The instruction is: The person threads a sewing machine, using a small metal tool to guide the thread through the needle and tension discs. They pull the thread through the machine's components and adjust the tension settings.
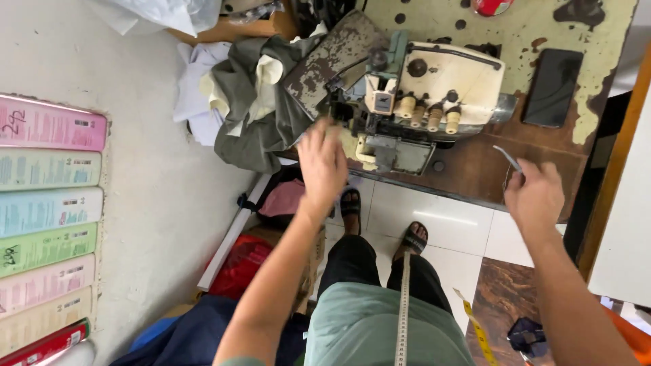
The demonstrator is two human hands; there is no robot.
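I sit in front of a cream overlock sewing machine (434,91) on a worn table (475,169). My left hand (322,163) reaches toward the machine's left side, fingers spread and blurred, close to a heap of olive and cream fabric (254,102) hanging off the table edge. My right hand (534,195) hovers over the table's front right edge and pinches a small pair of metal thread snips (507,158). A measuring tape (404,305) hangs down over my lap.
A dark phone (553,87) lies on the table to the right of the machine. Coloured boxes (47,224) are stacked against the wall on the left. Bags and a red item (241,264) sit on the floor beside my sandalled feet (380,220).
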